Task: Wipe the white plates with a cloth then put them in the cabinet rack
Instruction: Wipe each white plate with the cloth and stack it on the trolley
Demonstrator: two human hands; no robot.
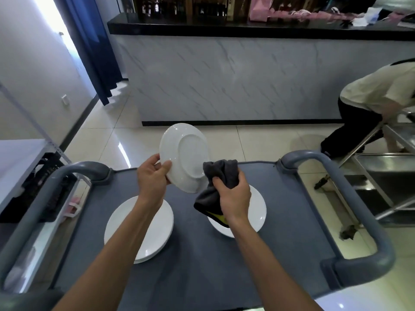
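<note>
My left hand (152,178) pinches the lower left rim of a white plate (186,153), held up tilted with its underside facing me. A bunched dark grey cloth (221,172) with a yellow patch is gripped by my right hand (233,194), and its top touches the plate's lower right edge. On the grey cart top (193,261), a stack of white plates (157,223) lies under my left forearm. Another white plate (258,209) lies at the right, partly hidden by the cloth and my right hand.
The cart has raised grey handles on the left (45,198) and right (350,194). A marble-fronted counter (235,77) stands across the tiled floor. A person (370,102) bends over at the right beside steel shelving (386,176). A white table (15,162) stands at left.
</note>
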